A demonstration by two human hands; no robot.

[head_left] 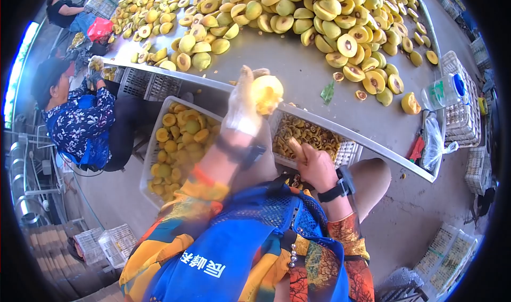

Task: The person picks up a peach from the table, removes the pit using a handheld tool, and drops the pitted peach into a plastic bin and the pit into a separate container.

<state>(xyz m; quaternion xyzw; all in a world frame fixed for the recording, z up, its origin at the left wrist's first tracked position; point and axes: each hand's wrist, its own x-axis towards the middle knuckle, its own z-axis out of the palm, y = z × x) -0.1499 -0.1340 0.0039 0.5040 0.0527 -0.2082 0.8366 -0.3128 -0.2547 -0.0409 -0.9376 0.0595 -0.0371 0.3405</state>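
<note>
Metal table (298, 62) beyond the fingers, heaped with halved yellow fruit (319, 9). Gloved left hand (242, 102), blurred, fingers clamped on a yellow fruit piece (266, 93) near the table edge. Bare right hand (318, 169), fingers wrapped around a wooden handle (297, 149); just past them, a crate of scraps (349, 154).

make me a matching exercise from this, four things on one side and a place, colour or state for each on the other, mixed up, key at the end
1. left hand
2. right hand
3. leaf
4. bottle

a. green, lying on the grey table
b. bare, gripping a brown handle
c. clear, with a blue lid
d. gloved, holding a yellow fruit

Pairs: 1-d, 2-b, 3-a, 4-c
</note>
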